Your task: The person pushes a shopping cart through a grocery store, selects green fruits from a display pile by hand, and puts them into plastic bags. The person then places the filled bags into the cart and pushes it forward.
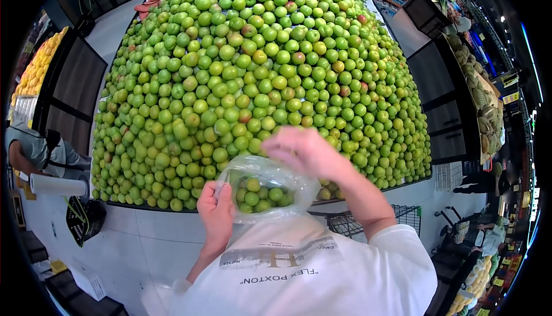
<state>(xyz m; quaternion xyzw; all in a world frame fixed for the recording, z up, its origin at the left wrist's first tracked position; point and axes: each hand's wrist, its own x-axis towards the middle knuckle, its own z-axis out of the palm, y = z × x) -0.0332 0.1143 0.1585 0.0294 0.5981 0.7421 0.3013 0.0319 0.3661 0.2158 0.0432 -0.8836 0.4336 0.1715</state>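
A clear plastic bag (305,192) hangs at the front edge of a wide heap of round green fruit (253,74) that look like plums, some blushed red. My left hand (217,212) grips the bag's left rim between thumb and fingers, and the mouth gapes upward. Several of the same green fruit (261,195) lie inside the bag. Over the bag's right rim, close above the heap, is my right hand (299,150). Its fingers look curled but are smeared by motion, so I cannot make out whether they hold a fruit.
At the left stand a roll of plastic bags (57,185), a black basket (85,221) and a person (43,146) near a yellow fruit display (37,66). A wire cart (405,218) is behind my right arm. Spiky fruit (483,109) fills a stand at the right.
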